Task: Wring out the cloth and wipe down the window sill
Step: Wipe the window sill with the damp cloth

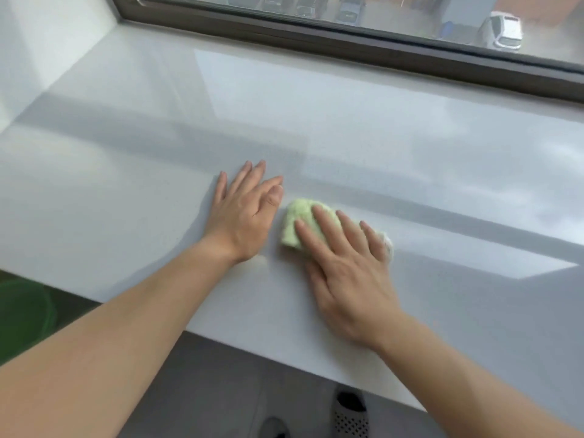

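While left hand (pixel 243 213) braces, right hand (pixel 344 263) flattens cloth (pixel 300 216).

Both forearms are bare, no sleeves showing, and the foot wears a dark perforated slipper (pixel 350 415) (grey-toned).

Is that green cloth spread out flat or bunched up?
Bunched up. The cloth forms a thick, rounded wad on the window sill, mostly covered by the flat right hand pressing on it; no flat open layer shows.
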Motion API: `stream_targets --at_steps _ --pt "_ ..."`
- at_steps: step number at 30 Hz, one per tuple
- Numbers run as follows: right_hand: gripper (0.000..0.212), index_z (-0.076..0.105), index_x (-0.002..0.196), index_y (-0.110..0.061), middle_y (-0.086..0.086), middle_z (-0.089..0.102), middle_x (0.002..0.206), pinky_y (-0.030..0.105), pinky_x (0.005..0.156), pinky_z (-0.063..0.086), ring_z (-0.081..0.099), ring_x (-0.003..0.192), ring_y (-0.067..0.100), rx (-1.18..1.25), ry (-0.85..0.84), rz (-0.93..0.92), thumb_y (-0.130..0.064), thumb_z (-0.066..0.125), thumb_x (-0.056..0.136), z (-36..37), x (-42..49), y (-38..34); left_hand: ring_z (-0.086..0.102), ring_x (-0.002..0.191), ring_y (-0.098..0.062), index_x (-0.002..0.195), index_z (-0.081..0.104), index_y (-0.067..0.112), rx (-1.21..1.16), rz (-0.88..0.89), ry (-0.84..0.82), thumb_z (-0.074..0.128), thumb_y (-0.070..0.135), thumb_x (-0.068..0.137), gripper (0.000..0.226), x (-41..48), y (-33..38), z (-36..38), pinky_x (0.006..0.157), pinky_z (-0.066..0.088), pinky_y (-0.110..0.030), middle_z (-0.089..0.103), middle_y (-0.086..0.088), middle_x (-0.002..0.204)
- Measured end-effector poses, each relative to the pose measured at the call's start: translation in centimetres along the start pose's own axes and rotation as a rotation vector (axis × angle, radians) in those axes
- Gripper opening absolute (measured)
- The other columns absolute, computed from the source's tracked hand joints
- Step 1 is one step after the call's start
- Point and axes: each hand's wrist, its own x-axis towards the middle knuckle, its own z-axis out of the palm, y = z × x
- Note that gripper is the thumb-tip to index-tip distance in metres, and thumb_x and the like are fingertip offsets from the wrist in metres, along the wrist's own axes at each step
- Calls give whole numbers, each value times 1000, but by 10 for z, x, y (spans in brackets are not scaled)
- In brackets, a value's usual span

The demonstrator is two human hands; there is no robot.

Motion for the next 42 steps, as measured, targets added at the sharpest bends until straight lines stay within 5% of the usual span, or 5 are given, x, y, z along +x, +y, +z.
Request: stream_targets --at_steps 8,15,27,33,42 --pt "57 19 151 -43 -11 11 163 44 120 4 11 149 23 43 72 287 -35 35 97 -2 -5 -8 5 148 -6 136 49 39 -116 -19 -47 7 66 82 73 -3 4 -6 118 -12 -41 23 7 160" --pt "68 21 152 -43 -12 15 163 44 119 8 17 149 22 -29 -81 -173 -34 50 91 13 -70 -38 -1 149 -10 137 50 36 -79 -48 -121 18 56 91 60 -15 12 -8 116 -18 -43 19 5 162" --pt "62 19 153 -43 -13 12 163 44 120 9 12 150 19 -37 -106 -146 -35 44 96 2 -113 -9 -3 149 -12 142 40 41 68 40 -129 18 56 93 56 -70 29 3 116 -15 -52 11 3 163" --pt "58 15 153 -43 -12 6 164 45 120 5 9 150 23 26 61 388 -37 35 99 -9 -82 22 -12 149 -20 151 17 38 329 118 -134 10 62 91 65 -79 28 13 114 -11 -61 -2 -1 164" --pt "56 13 152 -46 -16 8 163 40 120 5 11 150 19 -59 -56 83 -42 31 99 -23 -72 78 -14 149 -23 152 7 39 392 109 -170 10 64 89 68 -78 31 13 114 -9 -63 -7 -3 164"
